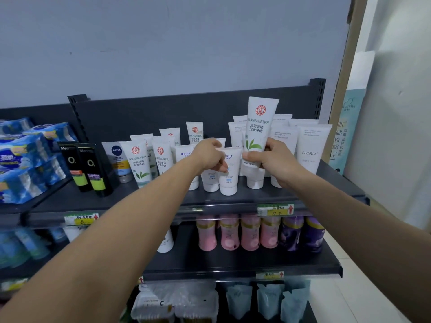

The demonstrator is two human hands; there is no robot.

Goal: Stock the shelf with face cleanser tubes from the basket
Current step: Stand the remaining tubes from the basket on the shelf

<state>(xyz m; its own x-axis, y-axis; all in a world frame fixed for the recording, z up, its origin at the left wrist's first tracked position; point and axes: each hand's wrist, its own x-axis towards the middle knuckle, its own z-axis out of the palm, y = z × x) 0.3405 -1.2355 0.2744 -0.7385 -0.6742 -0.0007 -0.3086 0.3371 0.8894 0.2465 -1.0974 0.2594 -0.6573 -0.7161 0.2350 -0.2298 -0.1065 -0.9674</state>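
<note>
Dark shelf (70, 199) against a grey wall: right grip (275, 159), fingers curled, holds a likely light, squashy cleanser tube (258, 127) upright above the right-hand row, low near its stiffer cap; left grip (207, 155) pinches a small standing tube (229, 180).

Landmark: raised tube (258, 127), gripped by the right hand (277, 162) over the shelf (245, 197).
Above it: open air up the back panel (140, 113).
Below it: a capped tube stands right underneath.
Left of it: the left hand (210, 155) pinching a small tube (229, 173), then packed leaf tubes (140, 162) and black tubes (91, 169).
Right of it: FLORAL tubes (311, 148), close together to the shelf end.
In front of it: a bare strip along the shelf edge.
</note>
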